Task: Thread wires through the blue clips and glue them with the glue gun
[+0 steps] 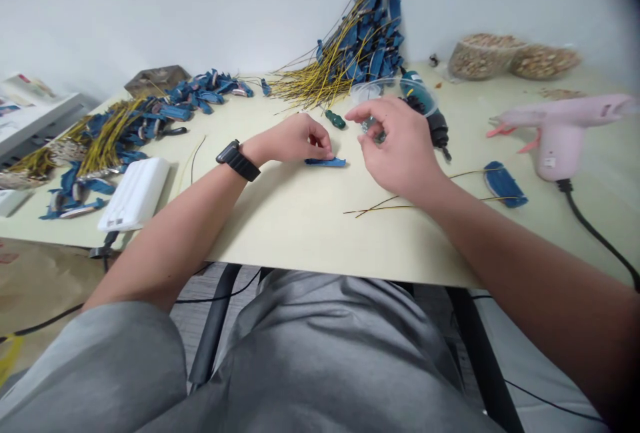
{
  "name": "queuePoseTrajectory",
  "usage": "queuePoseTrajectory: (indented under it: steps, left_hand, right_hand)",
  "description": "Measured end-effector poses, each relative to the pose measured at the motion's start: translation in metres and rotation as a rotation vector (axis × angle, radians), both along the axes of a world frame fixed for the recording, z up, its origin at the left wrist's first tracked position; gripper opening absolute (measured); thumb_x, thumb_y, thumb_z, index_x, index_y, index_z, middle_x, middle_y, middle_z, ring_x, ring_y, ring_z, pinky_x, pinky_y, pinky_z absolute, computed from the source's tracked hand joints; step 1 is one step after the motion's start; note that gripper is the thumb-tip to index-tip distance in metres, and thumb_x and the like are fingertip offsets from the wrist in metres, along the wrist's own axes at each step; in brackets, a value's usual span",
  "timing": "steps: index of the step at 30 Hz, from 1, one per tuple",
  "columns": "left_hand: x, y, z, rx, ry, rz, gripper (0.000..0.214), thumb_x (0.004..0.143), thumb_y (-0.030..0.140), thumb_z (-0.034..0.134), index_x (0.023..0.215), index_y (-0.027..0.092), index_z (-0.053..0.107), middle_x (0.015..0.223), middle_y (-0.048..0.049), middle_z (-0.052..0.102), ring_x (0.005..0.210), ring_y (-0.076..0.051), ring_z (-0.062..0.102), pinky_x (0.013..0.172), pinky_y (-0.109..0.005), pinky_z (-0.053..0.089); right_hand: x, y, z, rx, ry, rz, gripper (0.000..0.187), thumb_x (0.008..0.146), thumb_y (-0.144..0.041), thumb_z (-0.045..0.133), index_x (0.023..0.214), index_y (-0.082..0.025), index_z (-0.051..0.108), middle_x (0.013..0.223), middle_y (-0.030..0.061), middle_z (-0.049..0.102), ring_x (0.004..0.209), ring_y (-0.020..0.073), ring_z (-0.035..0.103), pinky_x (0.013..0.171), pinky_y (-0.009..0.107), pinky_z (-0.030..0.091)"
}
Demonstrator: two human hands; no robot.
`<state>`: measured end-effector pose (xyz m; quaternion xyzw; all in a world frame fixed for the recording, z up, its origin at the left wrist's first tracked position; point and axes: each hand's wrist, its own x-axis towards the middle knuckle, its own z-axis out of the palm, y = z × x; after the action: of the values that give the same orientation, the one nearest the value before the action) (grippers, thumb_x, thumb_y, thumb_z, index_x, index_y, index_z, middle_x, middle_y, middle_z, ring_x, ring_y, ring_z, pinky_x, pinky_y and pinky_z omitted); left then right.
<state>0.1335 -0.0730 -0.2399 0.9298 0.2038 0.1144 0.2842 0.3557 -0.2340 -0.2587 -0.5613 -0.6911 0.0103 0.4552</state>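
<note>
My left hand (300, 138), with a black watch on its wrist, is closed with the fingertips on a small blue strip (327, 163) lying low on the table. My right hand (395, 143) hovers to the right, thumb and index finger apart and curved, with nothing visible between them. Behind it stands a clear plastic tub (357, 93), partly hidden by the hand. A short green-handled tool (335, 119) lies between my hands. Under my right forearm run thin yellow-and-dark wires, beside a flat blue piece (505, 185).
A pink glue gun (563, 129) with a black cord stands at the right. A dark power tool (439, 129) lies behind my right hand. Blue pieces with yellow wires are heaped at the back (375, 33) and left. A white box-shaped device (135, 194) sits at the left.
</note>
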Motion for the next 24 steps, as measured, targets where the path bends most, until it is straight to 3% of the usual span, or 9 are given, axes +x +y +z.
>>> queuePoseTrajectory:
  steps: [5, 7, 11, 13, 15, 17, 20, 24]
  left_hand:
    - [0.0, 0.003, -0.004, 0.002, -0.042, 0.024, 0.016, 0.093, 0.038, 0.086, 0.095, 0.024, 0.094, 0.09, -0.0023, 0.089, 0.082, -0.019, 0.071, 0.082, -0.037, 0.054]
    - [0.0, 0.003, -0.003, 0.024, -0.089, 0.066, 0.018, 0.095, 0.04, 0.085, 0.09, 0.023, 0.089, 0.087, -0.0033, 0.085, 0.079, -0.019, 0.067, 0.08, -0.038, 0.052]
    - [0.001, 0.002, 0.002, 0.198, -0.182, 0.223, 0.049, 0.115, 0.051, 0.07, 0.073, 0.025, 0.064, 0.076, -0.0056, 0.072, 0.075, -0.021, 0.06, 0.084, -0.044, 0.055]
    - [0.002, -0.001, 0.005, 0.289, -0.208, 0.279, 0.039, 0.119, 0.04, 0.06, 0.083, 0.027, 0.069, 0.092, -0.0094, 0.081, 0.091, -0.028, 0.071, 0.1, -0.049, 0.061]
    - [0.002, -0.005, 0.007, 0.361, -0.22, 0.298, 0.027, 0.113, 0.022, 0.054, 0.108, 0.028, 0.079, 0.123, -0.0128, 0.088, 0.122, -0.034, 0.078, 0.121, -0.054, 0.061]
    - [0.002, -0.011, 0.009, 0.414, -0.206, 0.29, 0.044, 0.105, 0.013, 0.052, 0.134, 0.028, 0.082, 0.149, -0.014, 0.086, 0.152, -0.038, 0.071, 0.138, -0.058, 0.054]
    - [0.004, -0.022, 0.012, 0.446, -0.176, 0.262, 0.057, 0.103, 0.017, 0.058, 0.155, 0.03, 0.078, 0.167, -0.0125, 0.08, 0.172, -0.043, 0.058, 0.149, -0.067, 0.044]
    - [0.006, -0.032, 0.016, 0.484, -0.188, 0.215, 0.064, 0.104, 0.025, 0.061, 0.166, 0.033, 0.075, 0.183, -0.0085, 0.072, 0.183, -0.044, 0.05, 0.155, -0.07, 0.037]
  right_hand:
    - [-0.001, -0.001, 0.0, -0.021, 0.055, 0.039, 0.042, 0.094, -0.003, 0.076, 0.122, -0.033, 0.085, 0.143, 0.012, 0.087, 0.125, 0.0414, 0.088, 0.123, 0.065, 0.068]
    - [-0.002, -0.001, -0.001, -0.021, 0.094, 0.05, 0.039, 0.095, -0.006, 0.076, 0.122, -0.032, 0.086, 0.143, 0.0117, 0.086, 0.121, 0.0403, 0.089, 0.12, 0.066, 0.07]
    - [-0.006, 0.0, -0.005, -0.022, 0.206, 0.087, 0.045, 0.089, -0.006, 0.072, 0.124, -0.03, 0.087, 0.147, 0.01, 0.086, 0.104, 0.0322, 0.089, 0.106, 0.061, 0.078]
    - [-0.008, 0.001, -0.007, -0.057, 0.265, 0.09, 0.046, 0.087, -0.005, 0.072, 0.124, -0.03, 0.085, 0.15, 0.01, 0.086, 0.11, 0.0337, 0.091, 0.101, 0.059, 0.08]
    - [-0.009, 0.004, -0.008, -0.099, 0.325, 0.1, 0.048, 0.087, -0.004, 0.072, 0.126, -0.03, 0.083, 0.152, 0.0106, 0.087, 0.118, 0.0355, 0.092, 0.097, 0.056, 0.081]
    - [-0.01, 0.005, -0.008, -0.119, 0.372, 0.118, 0.051, 0.087, -0.002, 0.071, 0.128, -0.029, 0.082, 0.153, 0.0101, 0.087, 0.119, 0.0335, 0.093, 0.098, 0.053, 0.081]
    - [-0.01, 0.006, -0.007, -0.112, 0.346, 0.105, 0.049, 0.089, -0.002, 0.072, 0.129, -0.029, 0.081, 0.148, 0.0077, 0.088, 0.106, 0.026, 0.092, 0.103, 0.048, 0.079]
    - [-0.008, 0.006, -0.004, -0.097, 0.245, 0.039, 0.051, 0.09, 0.001, 0.073, 0.129, -0.03, 0.084, 0.135, 0.006, 0.088, 0.09, 0.0221, 0.083, 0.097, 0.044, 0.077]
